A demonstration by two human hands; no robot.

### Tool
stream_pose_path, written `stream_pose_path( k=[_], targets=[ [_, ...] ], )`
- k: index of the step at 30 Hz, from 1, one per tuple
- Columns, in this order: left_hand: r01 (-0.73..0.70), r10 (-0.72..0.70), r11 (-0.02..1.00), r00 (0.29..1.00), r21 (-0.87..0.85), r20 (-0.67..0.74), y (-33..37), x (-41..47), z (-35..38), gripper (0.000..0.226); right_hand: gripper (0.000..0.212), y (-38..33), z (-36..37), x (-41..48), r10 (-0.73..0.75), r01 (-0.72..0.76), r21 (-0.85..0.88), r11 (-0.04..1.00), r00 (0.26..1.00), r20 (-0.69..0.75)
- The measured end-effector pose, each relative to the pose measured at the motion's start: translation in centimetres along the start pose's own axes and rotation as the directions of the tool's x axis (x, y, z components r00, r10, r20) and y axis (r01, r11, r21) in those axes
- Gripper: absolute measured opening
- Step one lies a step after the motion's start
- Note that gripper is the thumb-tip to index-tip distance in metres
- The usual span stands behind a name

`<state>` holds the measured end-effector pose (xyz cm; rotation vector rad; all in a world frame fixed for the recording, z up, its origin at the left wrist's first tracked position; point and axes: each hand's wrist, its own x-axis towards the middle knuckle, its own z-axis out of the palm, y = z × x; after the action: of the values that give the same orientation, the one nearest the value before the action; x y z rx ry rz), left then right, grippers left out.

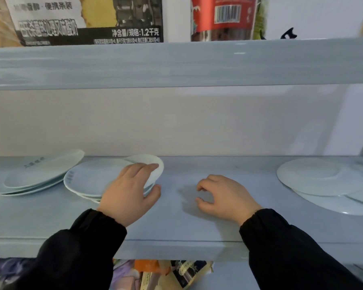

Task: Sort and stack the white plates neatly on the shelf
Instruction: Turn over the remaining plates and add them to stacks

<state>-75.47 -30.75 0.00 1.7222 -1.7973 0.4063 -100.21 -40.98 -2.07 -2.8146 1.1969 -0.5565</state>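
Sorting state: white plates sit in three loose groups on the shelf [50, 218], none squared up.
Far pile [33, 176]: well left of the left hand, a few plates fanned out, the top one tilted against the back wall.
Middle pile [88, 178]: under the left hand, a short stack with a smaller dish [149, 161] perched at its far right edge.
Left hand [128, 195]: fingers spread flat over the middle pile's right rim, thumb beside its lower edge; pressing on it, not lifting.
Right hand [222, 195]: loosely curled, holding nothing, over bare shelf between the piles.
Right pile [314, 176]: well right of the right hand, wide plates overlapping untidily.
Handling: likely glazed ceramic, stiff, slippery, chippable; take each by opposite rims, thumb on top, and lower it gently.
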Motion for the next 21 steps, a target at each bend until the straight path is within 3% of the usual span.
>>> stream_pose_path(
  k=[4,10,14,21],
  targets=[
    [-0.057,0.058,0.998,0.996,-0.017,0.062,2.5,1.2,2.2,0.053,0.061,2.9,-1.3,-2.7,0.091,-0.091,-0.014,0.996,0.996,-0.020],
    [-0.145,0.155,0.986,0.980,-0.084,0.129,7.3,2.9,5.7,0.055,0.048,7.0,-3.5,-7.3,0.220,-0.223,-0.060,0.973,0.974,-0.062],
    [-0.185,0.210,0.972,0.961,-0.148,0.182,11.2,3.9,7.8,0.065,0.050,9.4,-4.6,-10.6,0.303,-0.311,-0.063,0.948,0.946,-0.115],
    [-0.295,0.345,0.924,0.918,-0.245,0.197,17.2,6.3,11.4,0.062,0.052,12.2,-5.6,-14.5,0.415,-0.426,-0.026,0.904,0.893,-0.176]
  ],
)
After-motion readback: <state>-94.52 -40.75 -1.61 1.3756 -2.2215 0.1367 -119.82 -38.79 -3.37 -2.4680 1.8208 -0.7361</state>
